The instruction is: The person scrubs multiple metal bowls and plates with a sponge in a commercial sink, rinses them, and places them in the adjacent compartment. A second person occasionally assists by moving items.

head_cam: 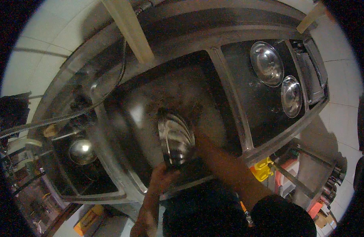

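Note:
A shiny metal bowl [176, 142] is tilted on its side over the middle basin of a metal sink [229, 100]. My left hand [164, 176] grips its lower rim. My right hand [198, 139] is at the bowl's right side, dark and blurred, its fingers mostly hidden. In the right basin lie two round metal bowls or lids, a larger one [267, 63] and a smaller one [291, 96]. Another round metal piece [82, 151] sits in the left basin.
A flexible metal hose [110, 91] arcs over the left of the sink. A pale post [131, 32] stands at its back. Yellow plastic handles [262, 169] hang at the front right edge, beside a metal rack [306, 166] with cups. A yellow box [88, 220] lies below left.

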Demonstrator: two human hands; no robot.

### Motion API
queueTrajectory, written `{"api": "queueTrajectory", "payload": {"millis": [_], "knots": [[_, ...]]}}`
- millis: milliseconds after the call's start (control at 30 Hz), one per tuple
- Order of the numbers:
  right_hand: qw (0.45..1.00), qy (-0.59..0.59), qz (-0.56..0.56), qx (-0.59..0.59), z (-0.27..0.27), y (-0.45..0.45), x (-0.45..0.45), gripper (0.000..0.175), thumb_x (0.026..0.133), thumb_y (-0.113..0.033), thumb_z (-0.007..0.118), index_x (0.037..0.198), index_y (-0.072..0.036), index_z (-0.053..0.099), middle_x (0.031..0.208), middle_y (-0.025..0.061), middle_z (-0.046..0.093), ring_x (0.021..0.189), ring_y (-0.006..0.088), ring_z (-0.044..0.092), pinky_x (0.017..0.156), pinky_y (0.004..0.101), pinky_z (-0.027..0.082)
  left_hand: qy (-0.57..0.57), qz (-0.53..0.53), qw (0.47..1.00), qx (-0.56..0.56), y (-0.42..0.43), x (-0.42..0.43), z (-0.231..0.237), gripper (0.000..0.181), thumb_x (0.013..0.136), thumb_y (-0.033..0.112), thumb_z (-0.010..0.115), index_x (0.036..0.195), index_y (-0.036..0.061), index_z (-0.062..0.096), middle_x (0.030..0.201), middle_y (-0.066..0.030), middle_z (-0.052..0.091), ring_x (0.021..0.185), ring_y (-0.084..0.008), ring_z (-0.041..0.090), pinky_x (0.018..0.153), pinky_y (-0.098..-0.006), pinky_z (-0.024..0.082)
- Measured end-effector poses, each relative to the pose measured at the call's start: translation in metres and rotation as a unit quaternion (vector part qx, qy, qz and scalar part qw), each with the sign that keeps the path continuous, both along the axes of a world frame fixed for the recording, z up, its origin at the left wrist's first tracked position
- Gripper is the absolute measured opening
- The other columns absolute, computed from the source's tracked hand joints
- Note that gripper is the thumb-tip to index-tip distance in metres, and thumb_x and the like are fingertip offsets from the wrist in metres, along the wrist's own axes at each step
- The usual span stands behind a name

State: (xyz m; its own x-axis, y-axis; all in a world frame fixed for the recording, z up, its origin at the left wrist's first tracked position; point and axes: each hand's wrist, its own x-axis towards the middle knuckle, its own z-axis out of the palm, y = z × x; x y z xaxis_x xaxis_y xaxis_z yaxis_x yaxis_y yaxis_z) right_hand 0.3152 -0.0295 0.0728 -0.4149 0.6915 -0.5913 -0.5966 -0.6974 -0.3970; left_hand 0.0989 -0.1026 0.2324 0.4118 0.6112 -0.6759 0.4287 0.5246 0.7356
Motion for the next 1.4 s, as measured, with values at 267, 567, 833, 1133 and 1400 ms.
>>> {"api": "queueTrajectory", "payload": {"millis": [267, 567, 833, 1133, 1400], "knots": [[0.948, -0.187, 0.192, 0.170, 0.012, 0.071, 0.037, 0.063, 0.097, -0.047, 0.066, 0.142, -0.004, 0.057, 0.134, 0.0125, 0.067, 0.116, 0.0259, 0.067, 0.095, 0.0423, 0.056, 0.085, 0.086, 0.973, -0.196, 0.028, -0.029, -0.002, 0.032, 0.097, 0.029, 0.070, 0.119, 0.0063, 0.071, 0.094, -0.0037, 0.070, 0.081, -0.0151, 0.062, 0.070, -0.0344, 0.050], [0.662, -0.554, 0.260, 0.432, 0.028, 0.102, 0.002, 0.056, 0.096, -0.042, 0.070, 0.139, -0.008, 0.061, 0.130, 0.0140, 0.070, 0.104, 0.0275, 0.072, 0.090, 0.0389, 0.058, 0.004, 0.012, 1.000, 0.009, 0.073, 0.017, -0.003, 0.034, 0.101, 0.032, 0.066, 0.118, 0.0031, 0.071, 0.104, -0.0072, 0.074, 0.094, -0.0186, 0.065, 0.085, -0.0372, 0.051], [0.623, -0.732, 0.168, 0.219, -0.003, 0.064, 0.059, 0.076, 0.093, -0.044, 0.069, 0.152, -0.004, 0.042, 0.150, 0.0290, 0.049, 0.128, 0.0480, 0.056, 0.107, 0.0578, 0.047, -0.040, 0.271, 0.959, 0.070, 0.047, -0.024, -0.040, 0.025, 0.101, 0.021, 0.066, 0.113, 0.0002, 0.072, 0.103, -0.0066, 0.074, 0.094, -0.0176, 0.065, 0.086, -0.0347, 0.050], [0.446, -0.797, 0.191, 0.361, -0.066, 0.064, 0.042, 0.068, 0.094, -0.040, 0.067, 0.147, -0.002, 0.049, 0.148, 0.0299, 0.048, 0.135, 0.0519, 0.048, 0.112, 0.0615, 0.040, 0.075, 0.250, 0.951, 0.166, 0.066, -0.002, -0.045, 0.024, 0.098, 0.026, 0.073, 0.100, 0.0015, 0.073, 0.092, -0.0009, 0.070, 0.082, -0.0110, 0.057, 0.070, -0.0334, 0.045], [0.684, -0.703, 0.047, 0.189, -0.063, 0.067, 0.082, 0.059, 0.096, -0.038, 0.064, 0.142, -0.003, 0.054, 0.141, 0.0283, 0.054, 0.130, 0.0489, 0.052, 0.110, 0.0586, 0.042, 0.069, 0.273, 0.938, 0.200, 0.072, 0.007, -0.053, 0.024, 0.098, 0.026, 0.073, 0.104, 0.0028, 0.074, 0.097, -0.0008, 0.072, 0.085, -0.0113, 0.062, 0.074, -0.0311, 0.051]]}}
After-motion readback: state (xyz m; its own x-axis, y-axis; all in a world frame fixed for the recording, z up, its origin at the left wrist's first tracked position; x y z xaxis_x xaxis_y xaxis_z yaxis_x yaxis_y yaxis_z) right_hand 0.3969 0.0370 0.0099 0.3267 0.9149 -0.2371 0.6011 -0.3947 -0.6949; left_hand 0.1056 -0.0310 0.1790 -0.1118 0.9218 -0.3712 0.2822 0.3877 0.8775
